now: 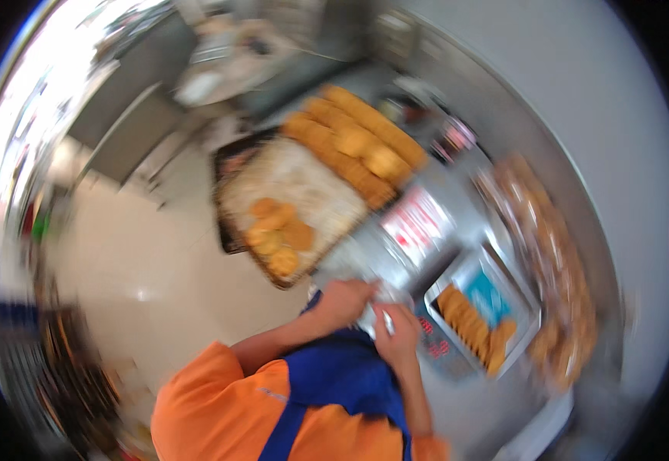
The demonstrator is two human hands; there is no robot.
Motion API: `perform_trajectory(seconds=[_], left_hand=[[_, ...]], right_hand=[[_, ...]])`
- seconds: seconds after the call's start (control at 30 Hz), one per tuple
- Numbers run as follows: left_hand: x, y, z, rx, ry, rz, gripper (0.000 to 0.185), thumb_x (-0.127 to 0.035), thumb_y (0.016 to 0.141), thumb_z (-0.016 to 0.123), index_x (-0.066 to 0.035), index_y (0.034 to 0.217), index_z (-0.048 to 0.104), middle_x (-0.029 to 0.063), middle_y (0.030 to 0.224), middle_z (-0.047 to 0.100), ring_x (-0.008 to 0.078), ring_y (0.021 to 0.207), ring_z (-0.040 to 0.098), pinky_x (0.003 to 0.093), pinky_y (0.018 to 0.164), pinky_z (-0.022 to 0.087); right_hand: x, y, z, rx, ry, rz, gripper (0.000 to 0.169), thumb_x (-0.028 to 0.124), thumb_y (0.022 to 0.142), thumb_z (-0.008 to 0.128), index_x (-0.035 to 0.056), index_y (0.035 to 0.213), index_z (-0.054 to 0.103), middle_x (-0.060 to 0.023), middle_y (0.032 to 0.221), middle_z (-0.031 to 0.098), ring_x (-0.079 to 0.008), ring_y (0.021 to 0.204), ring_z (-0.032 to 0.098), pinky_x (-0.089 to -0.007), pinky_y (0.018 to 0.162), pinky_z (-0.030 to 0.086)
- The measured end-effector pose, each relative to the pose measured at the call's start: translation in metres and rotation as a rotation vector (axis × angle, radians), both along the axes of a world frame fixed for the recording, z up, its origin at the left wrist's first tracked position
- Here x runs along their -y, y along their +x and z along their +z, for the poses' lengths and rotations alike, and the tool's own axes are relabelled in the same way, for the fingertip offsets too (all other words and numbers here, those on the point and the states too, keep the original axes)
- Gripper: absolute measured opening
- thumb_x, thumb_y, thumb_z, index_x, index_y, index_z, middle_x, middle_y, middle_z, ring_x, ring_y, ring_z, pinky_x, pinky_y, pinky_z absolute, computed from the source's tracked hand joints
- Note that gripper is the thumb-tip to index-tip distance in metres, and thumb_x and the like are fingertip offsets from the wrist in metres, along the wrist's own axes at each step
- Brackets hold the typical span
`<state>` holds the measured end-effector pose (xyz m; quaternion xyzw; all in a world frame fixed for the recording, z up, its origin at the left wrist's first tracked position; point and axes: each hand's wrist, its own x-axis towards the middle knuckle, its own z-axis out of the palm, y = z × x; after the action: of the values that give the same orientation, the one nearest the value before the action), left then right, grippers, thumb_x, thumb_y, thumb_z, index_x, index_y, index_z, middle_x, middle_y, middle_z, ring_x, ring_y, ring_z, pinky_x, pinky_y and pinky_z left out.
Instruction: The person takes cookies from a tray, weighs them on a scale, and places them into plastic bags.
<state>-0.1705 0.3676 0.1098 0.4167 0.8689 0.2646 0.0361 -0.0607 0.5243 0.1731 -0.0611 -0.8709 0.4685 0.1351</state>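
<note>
My left hand [346, 301] and my right hand [397, 329] are close together before the blue apron, pinching a clear plastic bag [372, 317] between them. Ahead lies a large baking tray [317, 184] with rows of round golden cookies [357, 144] at its far side and a loose group of cookies [277, 236] at its near left. To the right of my right hand a metal tray [527, 328] holds a row of cookies [464, 322] and a blue packet [486, 295]. It rests on a digital scale [441, 351] with red digits. The picture is blurred.
Filled clear bags of baked goods [553, 271] line the wall side of the steel counter [426, 397]. A red and white printed pack [417, 225] lies between the trays. Jars [454, 140] stand at the back. Metal racks of trays [64, 369] stand at the left.
</note>
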Motion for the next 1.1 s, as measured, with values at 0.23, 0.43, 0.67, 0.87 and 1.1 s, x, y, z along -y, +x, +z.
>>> perform_trajectory(seconds=[0.23,0.43,0.67,0.87,1.1], left_hand=[[-0.017,0.025,0.004,-0.063,0.241,0.02,0.04,-0.004,0.099,0.067,-0.007,0.138,0.074,0.0172,0.089,0.077,0.0353,0.074,0.073,0.0452,0.066,0.057],[-0.022,0.013,0.016,0.161,0.164,0.075,0.028,-0.009,0.107,0.065,-0.003,0.131,0.078,0.02,0.12,0.079,0.034,0.096,0.081,0.0382,0.079,0.062],[-0.029,0.008,0.021,0.288,0.203,0.154,0.027,-0.01,0.109,0.063,0.0,0.13,0.077,0.0212,0.117,0.08,0.0265,0.093,0.081,0.0346,0.08,0.061],[-0.034,0.012,0.025,0.238,0.254,0.155,0.026,-0.012,0.11,0.065,0.0,0.129,0.077,0.0203,0.11,0.082,0.0216,0.088,0.08,0.0329,0.077,0.06],[-0.022,0.006,0.01,0.219,0.317,0.236,0.023,-0.012,0.109,0.066,-0.002,0.126,0.078,0.0176,0.107,0.082,0.021,0.083,0.078,0.0325,0.073,0.059]], right_hand=[[-0.002,0.008,-0.078,0.144,0.465,-0.053,0.036,0.015,0.092,0.074,0.002,0.125,0.073,-0.0219,0.144,0.066,-0.038,0.141,0.056,-0.0444,0.101,0.056],[-0.048,0.057,-0.007,-0.072,0.454,-0.351,0.013,0.021,0.094,0.075,0.0124,0.104,0.075,-0.0086,0.106,0.076,-0.0314,0.093,0.075,-0.042,0.076,0.059],[-0.195,0.154,0.007,0.358,0.418,-0.792,0.047,0.009,0.083,0.086,0.0051,0.128,0.07,-0.0158,0.121,0.072,-0.0385,0.119,0.062,-0.0462,0.104,0.05],[-0.235,0.177,-0.027,0.304,0.346,-0.731,0.037,0.017,0.09,0.084,0.0028,0.123,0.074,-0.0168,0.11,0.075,-0.0371,0.11,0.064,-0.0465,0.099,0.052],[-0.322,0.186,-0.077,0.196,0.185,-0.708,0.031,0.029,0.102,0.074,-0.0022,0.108,0.074,-0.018,0.108,0.077,-0.0348,0.1,0.072,-0.0414,0.088,0.057]])
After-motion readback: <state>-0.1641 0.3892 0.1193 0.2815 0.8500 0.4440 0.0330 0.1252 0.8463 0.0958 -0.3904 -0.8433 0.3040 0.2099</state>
